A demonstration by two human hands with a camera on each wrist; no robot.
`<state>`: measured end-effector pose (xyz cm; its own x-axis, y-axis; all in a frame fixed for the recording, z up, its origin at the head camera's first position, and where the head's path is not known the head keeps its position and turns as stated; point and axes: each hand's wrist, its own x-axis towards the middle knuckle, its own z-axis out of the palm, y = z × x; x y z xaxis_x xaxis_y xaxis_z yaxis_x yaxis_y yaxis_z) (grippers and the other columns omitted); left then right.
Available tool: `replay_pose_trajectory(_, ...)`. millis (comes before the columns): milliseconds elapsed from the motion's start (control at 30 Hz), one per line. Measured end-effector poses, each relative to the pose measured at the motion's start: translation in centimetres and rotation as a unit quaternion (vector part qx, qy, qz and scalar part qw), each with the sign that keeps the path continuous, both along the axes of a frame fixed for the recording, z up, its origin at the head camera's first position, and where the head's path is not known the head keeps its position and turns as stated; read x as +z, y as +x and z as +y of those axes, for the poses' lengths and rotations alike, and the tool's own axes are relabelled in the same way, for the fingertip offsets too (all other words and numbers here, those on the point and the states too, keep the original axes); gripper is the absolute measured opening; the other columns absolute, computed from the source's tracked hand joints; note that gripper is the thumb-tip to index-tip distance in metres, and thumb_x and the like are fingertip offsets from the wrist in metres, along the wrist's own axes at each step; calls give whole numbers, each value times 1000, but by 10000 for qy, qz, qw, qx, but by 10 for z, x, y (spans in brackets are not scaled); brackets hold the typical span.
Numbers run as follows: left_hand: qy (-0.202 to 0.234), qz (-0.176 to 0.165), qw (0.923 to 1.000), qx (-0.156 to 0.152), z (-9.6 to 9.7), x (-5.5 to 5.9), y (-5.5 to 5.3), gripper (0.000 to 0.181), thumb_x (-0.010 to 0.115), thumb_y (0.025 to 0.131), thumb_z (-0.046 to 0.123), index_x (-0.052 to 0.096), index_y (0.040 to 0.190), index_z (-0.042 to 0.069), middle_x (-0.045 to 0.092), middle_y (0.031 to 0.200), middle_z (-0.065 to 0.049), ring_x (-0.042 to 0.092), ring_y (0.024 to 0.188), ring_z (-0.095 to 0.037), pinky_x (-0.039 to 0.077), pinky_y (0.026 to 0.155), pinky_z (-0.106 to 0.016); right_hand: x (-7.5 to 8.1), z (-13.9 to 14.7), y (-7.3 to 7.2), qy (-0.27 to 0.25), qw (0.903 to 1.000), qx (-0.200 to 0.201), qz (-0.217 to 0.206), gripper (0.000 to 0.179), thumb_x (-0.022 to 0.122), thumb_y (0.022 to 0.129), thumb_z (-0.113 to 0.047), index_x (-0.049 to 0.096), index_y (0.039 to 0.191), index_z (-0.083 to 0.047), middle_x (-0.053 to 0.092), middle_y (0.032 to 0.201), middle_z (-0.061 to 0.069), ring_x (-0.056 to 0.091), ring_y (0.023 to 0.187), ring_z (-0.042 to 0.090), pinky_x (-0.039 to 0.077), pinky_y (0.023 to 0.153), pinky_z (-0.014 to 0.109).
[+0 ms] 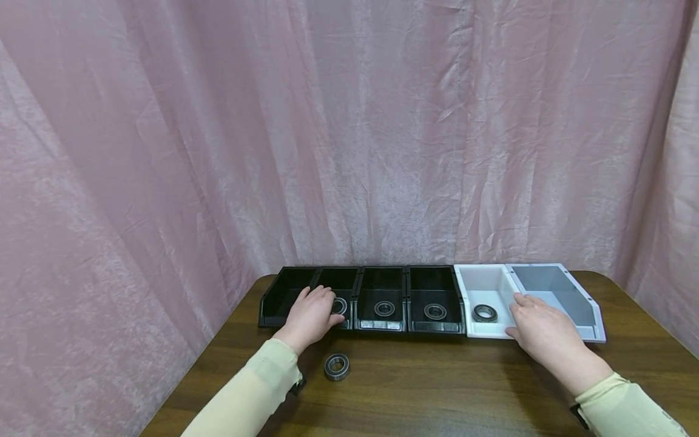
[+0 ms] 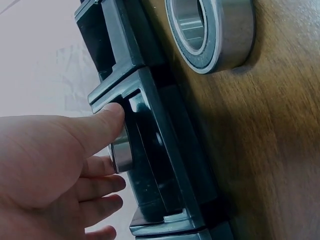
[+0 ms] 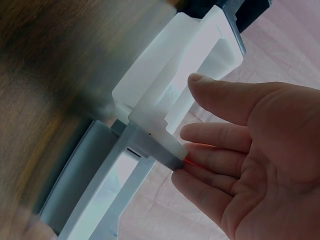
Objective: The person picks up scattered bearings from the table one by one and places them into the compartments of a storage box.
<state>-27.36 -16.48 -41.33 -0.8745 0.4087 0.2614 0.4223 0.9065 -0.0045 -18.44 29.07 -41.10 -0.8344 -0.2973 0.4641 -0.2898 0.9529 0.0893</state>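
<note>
My left hand (image 1: 310,317) reaches into the second black bin from the left. Its thumb and index finger pinch a metal ball bearing (image 2: 122,156) at the bin's front, the other fingers spread loosely below in the left wrist view. Another bearing (image 1: 337,367) sits on the table in front of that bin. Over the wall between the white bin (image 1: 494,334) and the grey bin (image 1: 592,334) is my right hand (image 1: 546,331), its fingers relaxed and nothing in its grasp. Just left of its thumb, a bearing (image 1: 484,313) lies in the white bin.
The bins stand side by side along the back of the wooden table (image 1: 426,388). A bearing (image 1: 384,309) lies in the third black bin, and one more bearing (image 1: 435,312) in the fourth. A pink curtain (image 1: 360,139) hangs behind the table.
</note>
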Motion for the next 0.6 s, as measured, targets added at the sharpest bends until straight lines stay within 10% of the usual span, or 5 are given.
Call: replay_pose_trajectory(600,23,-127,9998,132,5,-1,-12,51,84,100,38,72,133,1,66,150,-19,54,149,-39,33,127,-64,0,1,-1,9,10000,10,-30,45,98,77,-16,71,99,12,72,118,36,71,113,52,57,98,61)
